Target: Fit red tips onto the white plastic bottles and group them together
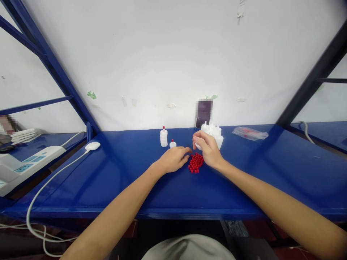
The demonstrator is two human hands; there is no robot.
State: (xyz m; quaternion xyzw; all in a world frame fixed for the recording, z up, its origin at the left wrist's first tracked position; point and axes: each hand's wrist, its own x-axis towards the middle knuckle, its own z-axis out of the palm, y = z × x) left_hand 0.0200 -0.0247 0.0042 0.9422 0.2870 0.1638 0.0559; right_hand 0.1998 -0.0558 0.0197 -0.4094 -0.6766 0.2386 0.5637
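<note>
My left hand (pixel 173 159) lies low on the blue table (pixel 121 180), fingers stretched toward a heap of several small red caps (pixel 195 163) and touching its left edge. My right hand (pixel 207 147) hovers just behind the heap with its fingers curled down; I cannot see anything in them. Right behind that hand sits a pile of several small white bottles (pixel 214 131). A white bottle with a red cap (pixel 163 137) stands upright to the left, with a shorter capped one (pixel 172 143) beside it.
A dark phone (pixel 203 113) leans against the white wall. A crumpled clear plastic bag (pixel 249 133) lies at the right rear. A white cable and plug (pixel 92 146) run along the left, by a power strip (pixel 29 160). Blue frame struts rise on both sides.
</note>
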